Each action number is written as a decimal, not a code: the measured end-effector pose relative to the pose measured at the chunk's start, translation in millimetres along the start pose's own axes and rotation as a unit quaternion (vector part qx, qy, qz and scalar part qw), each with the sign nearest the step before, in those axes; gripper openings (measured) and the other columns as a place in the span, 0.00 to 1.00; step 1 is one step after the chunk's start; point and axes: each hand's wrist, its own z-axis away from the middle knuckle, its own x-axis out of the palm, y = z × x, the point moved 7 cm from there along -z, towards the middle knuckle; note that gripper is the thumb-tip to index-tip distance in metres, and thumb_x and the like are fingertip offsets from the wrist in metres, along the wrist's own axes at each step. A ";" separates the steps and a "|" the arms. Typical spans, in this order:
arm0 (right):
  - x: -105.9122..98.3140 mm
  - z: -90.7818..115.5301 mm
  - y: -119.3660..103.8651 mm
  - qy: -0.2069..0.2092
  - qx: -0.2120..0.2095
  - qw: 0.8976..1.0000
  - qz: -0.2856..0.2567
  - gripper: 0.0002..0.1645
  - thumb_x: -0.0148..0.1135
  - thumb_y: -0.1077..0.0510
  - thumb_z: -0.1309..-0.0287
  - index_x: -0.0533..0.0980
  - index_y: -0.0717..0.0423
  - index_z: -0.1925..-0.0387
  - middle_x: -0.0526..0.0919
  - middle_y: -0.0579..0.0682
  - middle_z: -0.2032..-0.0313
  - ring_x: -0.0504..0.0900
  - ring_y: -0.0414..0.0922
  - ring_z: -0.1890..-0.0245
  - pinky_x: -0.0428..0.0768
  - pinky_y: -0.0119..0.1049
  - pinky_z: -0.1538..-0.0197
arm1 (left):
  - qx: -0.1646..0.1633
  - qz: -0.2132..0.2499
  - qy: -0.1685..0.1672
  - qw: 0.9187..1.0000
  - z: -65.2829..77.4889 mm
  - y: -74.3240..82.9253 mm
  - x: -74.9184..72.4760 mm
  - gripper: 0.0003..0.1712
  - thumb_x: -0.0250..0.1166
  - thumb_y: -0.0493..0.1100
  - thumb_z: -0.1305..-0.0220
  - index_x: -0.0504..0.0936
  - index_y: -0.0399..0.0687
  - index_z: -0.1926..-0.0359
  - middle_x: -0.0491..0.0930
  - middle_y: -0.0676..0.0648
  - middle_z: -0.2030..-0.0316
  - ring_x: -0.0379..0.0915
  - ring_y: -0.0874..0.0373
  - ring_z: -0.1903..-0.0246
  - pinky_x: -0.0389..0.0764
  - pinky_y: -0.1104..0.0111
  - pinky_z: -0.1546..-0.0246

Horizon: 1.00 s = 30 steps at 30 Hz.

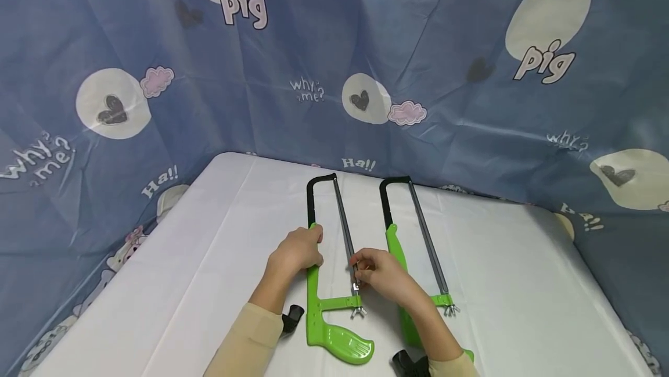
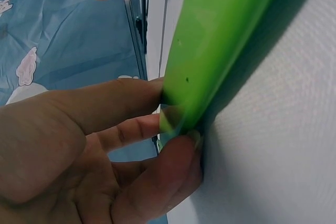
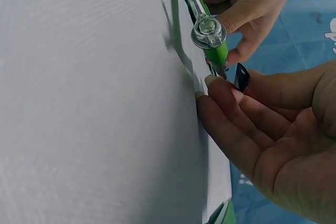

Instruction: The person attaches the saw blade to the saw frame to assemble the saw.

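Two hacksaws with green handles and black front frames lie on the white table. My left hand grips the green frame of the left hacksaw, thumb and fingers on either side of it in the left wrist view. With thumb and fingertips, my right hand pinches the grey blade of that saw near its handle end. In the right wrist view the blade's holed tip stands out between thumb and finger, close to the green blade holder and its wing nut.
The second hacksaw lies to the right, partly under my right forearm. Its blade is fitted along the frame. Black wrist straps show at both sleeves. A blue printed cloth hangs behind the white table.
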 end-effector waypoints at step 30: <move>4.1 -2.9 5.6 -0.013 0.012 1.000 -0.025 0.12 0.60 0.71 0.39 0.80 0.60 0.55 0.79 0.54 0.68 0.80 0.43 0.72 0.84 0.38 0.66 | -0.018 0.010 -0.018 1.000 -1.8 -0.4 -2.5 0.19 0.71 0.37 0.46 0.76 0.43 0.54 0.77 0.43 0.70 0.73 0.55 0.83 0.70 0.69 0.83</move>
